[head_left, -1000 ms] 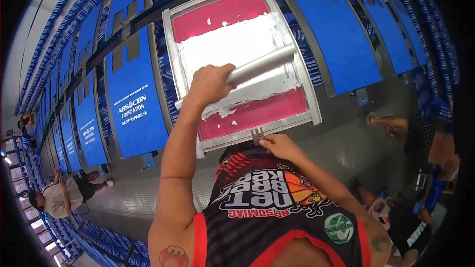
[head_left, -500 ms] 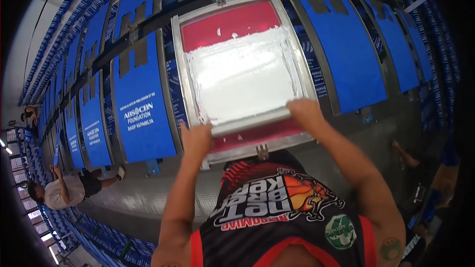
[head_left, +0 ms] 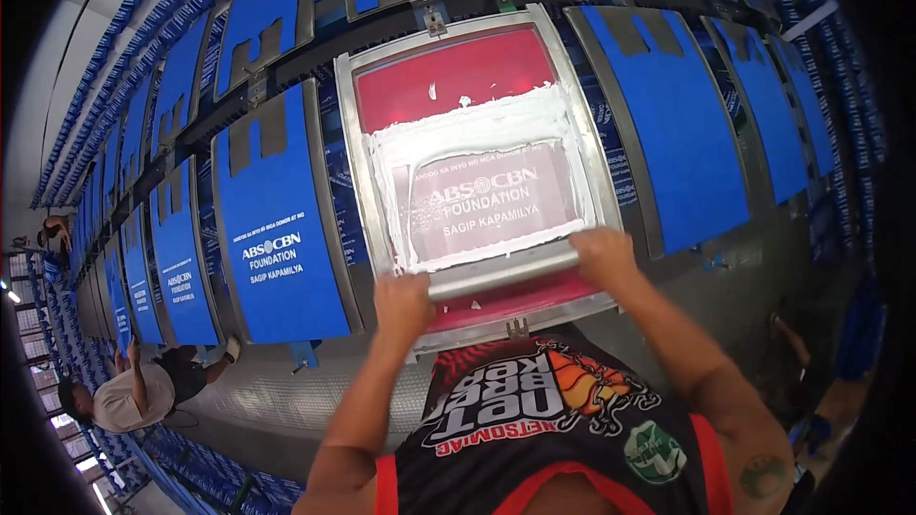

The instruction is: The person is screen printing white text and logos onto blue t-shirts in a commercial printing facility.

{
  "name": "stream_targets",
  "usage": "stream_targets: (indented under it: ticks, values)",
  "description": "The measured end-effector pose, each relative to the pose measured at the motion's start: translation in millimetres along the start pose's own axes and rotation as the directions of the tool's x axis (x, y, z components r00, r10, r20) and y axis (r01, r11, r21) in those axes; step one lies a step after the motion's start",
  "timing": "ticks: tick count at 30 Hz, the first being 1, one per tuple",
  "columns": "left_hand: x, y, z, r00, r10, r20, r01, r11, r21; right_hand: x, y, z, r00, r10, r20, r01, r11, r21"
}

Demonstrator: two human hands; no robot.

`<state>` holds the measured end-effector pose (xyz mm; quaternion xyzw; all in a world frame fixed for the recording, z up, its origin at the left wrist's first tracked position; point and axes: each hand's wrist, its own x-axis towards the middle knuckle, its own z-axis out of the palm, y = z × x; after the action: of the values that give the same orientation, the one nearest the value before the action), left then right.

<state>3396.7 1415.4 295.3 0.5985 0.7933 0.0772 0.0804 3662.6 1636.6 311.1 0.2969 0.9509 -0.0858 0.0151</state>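
A screen-printing frame (head_left: 579, 114) with silver rails lies over one of the boards in front of me. My left hand (head_left: 402, 307) and my right hand (head_left: 605, 259) grip the two ends of a squeegee (head_left: 501, 268), which spans the frame near its close end. Fingers of both hands are wrapped over its bar. Thick white ink (head_left: 458, 138) lies in a band across the mesh and rims a scraped area where pale lettering shows. Beyond the band, the red mesh (head_left: 458, 76) carries a few white specks. The squeegee's blade edge is hidden.
Blue fabric pieces (head_left: 272, 300) lie on boards to the left, one printed with white lettering. More blue pieces (head_left: 682, 148) lie to the right, plain. A metal hinge clamp (head_left: 434, 21) sits at the frame's far end. Another person (head_left: 134, 402) bends at the row's left end.
The white ink that covered most of the mesh has been scraped from its middle, and the lettering now shows there. Both hands still grip the squeegee near the close end. The whole view has shifted slightly.
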Motion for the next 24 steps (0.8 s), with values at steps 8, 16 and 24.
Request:
stream_targets:
  ticks: [8,16,24]
  values:
    - [173.2,-70.6,-43.3,0.995,-0.081,-0.062,0.089,0.987,0.134,195.4,40.0,-39.5,0.997,-0.075,-0.034,0.067,0.977,-0.2]
    - [5.6,0.6,4.1,0.991,-0.111,0.078,0.11,0.994,0.021,32.8,14.1,0.4,1.0,-0.014,-0.022,0.014,1.0,0.004]
    - [204.8,-61.2,-70.1,0.959,-0.248,0.138,0.223,0.96,0.171,223.3,43.8,-53.3,0.996,0.0,0.087,0.018,0.978,-0.209]
